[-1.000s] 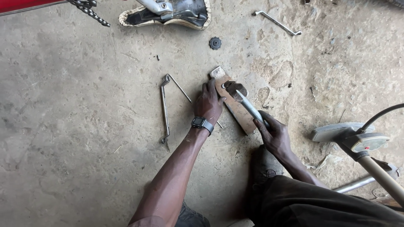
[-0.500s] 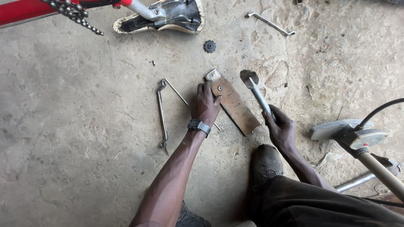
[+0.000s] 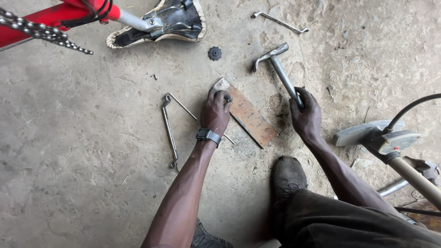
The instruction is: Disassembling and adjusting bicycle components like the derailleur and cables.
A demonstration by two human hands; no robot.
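A rusty flat metal plate (image 3: 250,118) lies on the concrete floor in front of me. My left hand (image 3: 217,110), a watch on its wrist, rests on the plate's upper left end and pinches a small part against it; the part is mostly hidden by my fingers. My right hand (image 3: 305,115) grips the handle of a steel hammer (image 3: 278,66), whose head is raised up and away to the right of the plate.
A bent thin metal rod with eyelets (image 3: 170,126) lies left of my left hand. A small black cog (image 3: 214,53), an upturned bicycle saddle (image 3: 163,23), a red frame with chain (image 3: 41,23) and another rod (image 3: 280,21) lie farther off. A floor pump (image 3: 390,142) stands right.
The hammer head was down on the plate a second ago; my right hand has lifted it up and to the right. My left hand stays on the plate's end.
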